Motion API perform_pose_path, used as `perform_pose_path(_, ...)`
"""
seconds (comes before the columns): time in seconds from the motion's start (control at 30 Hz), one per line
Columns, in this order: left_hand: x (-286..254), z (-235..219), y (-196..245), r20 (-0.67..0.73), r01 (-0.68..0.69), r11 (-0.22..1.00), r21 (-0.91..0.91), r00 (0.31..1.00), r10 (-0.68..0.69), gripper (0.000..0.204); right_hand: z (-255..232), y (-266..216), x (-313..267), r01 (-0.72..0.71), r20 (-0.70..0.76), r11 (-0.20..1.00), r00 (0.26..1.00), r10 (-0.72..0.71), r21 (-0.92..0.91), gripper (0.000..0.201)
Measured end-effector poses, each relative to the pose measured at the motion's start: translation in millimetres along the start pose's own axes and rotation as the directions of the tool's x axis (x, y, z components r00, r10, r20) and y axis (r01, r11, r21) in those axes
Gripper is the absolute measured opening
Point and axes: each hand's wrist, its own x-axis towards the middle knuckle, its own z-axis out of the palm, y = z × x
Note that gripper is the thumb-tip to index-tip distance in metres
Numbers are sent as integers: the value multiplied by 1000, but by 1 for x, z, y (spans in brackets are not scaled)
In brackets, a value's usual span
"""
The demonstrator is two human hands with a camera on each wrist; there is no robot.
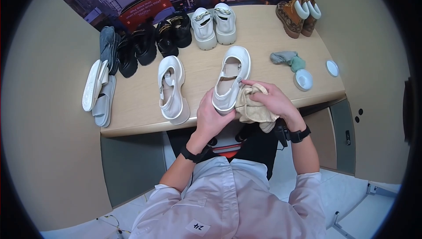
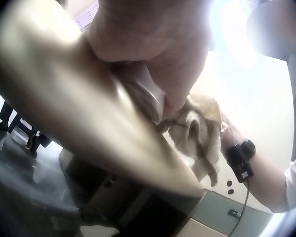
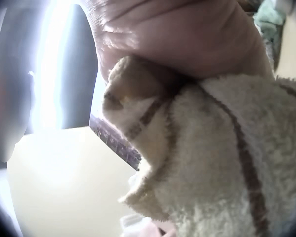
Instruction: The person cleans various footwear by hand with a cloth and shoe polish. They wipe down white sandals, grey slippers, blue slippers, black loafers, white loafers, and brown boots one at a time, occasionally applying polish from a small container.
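In the head view a white shoe (image 1: pixel 231 74) is held over the table's front edge, toe pointing away from the person. The left hand (image 1: pixel 208 118) grips it around the heel, thumb on the near end. A beige cloth (image 1: pixel 252 109) is bunched in the right hand (image 1: pixel 278 100), whose fingers reach to the shoe's right side. Brown stripes show on this towelling in the right wrist view, under the palm (image 3: pixel 182 39). The matching white shoe (image 1: pixel 179 74) stands on the table left of the left hand.
Along the table's (image 1: pixel 259 32) back and left stand black shoes (image 1: pixel 145 43), white shoes (image 1: pixel 225 23), slippers (image 1: pixel 104 102) and brown boots (image 1: pixel 291 17). At right lie a grey-green cloth (image 1: pixel 285 58), a small white tub (image 1: pixel 303 80) and a white lid (image 1: pixel 332 68).
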Motion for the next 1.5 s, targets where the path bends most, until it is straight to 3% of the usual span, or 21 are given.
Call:
perform_pose_path(0.1, -1, 1, 2, -3, 12, 1000, -9, 1000, -12, 84, 2, 4, 3, -129, -77, 991, 989, 126, -28, 52)
perform_pose_path(0.2, 0, 2, 3, -8, 7, 1000, -15, 1000, -7, 85, 4, 11, 6, -177, -37, 966, 982, 187, 189, 50)
perform_pose_path(0.5, -1, 2, 0, -8, -11, 1000, 2, 1000, 11, 86, 6, 6, -2, -189, 43, 884, 981, 188, 427, 40)
perform_pose_path(0.6, -2, 2, -1, -18, -24, 999, 24, 1000, 24, 86, -2, 11, 0, -254, 133, 757, 967, 218, 602, 40)
perform_pose_path(0.7, -2, 2, -1, -14, -27, 999, 22, 1000, 27, 87, -2, 20, 2, -243, 193, 584, 970, 148, 774, 42)
perform_pose_path(0.8, -1, -1, 4, -3, -26, 1000, 13, 1000, 26, 89, -2, 24, 2, -251, 213, 488, 968, 133, 836, 43)
perform_pose_path(1.0, 1, -1, -1, -20, -67, 995, 72, 997, 69, 96, 0, 29, 8, -196, 168, 446, 980, 103, 873, 43)
perform_pose_path(1.1, 0, -1, 3, -10, -58, 997, 59, 998, 58, 94, 1, 21, 15, -169, 163, 464, 985, 54, 869, 42)
perform_pose_path(1.23, -1, -3, 4, 14, -20, 1000, 19, 1000, 20, 85, 3, -16, 21, 52, -11, 790, 998, -57, 611, 42)
perform_pose_path(1.33, -1, -3, 3, -7, -49, 999, -16, 999, 49, 83, -38, -8, 18, 168, -232, 705, 973, -5, 689, 43)
perform_pose_path(1.4, -3, -3, 0, -32, -48, 999, 3, 998, 48, 82, -46, -2, 14, 245, -354, 766, 935, -24, 594, 40)
perform_pose_path(1.43, -3, -2, -1, -38, -53, 999, 9, 998, 53, 82, -48, 0, 11, 283, -420, 793, 907, -38, 539, 39)
perform_pose_path(1.5, -1, 2, 0, -49, -74, 997, 17, 996, 75, 81, -27, 25, 9, 223, -456, 968, 878, -149, 112, 37)
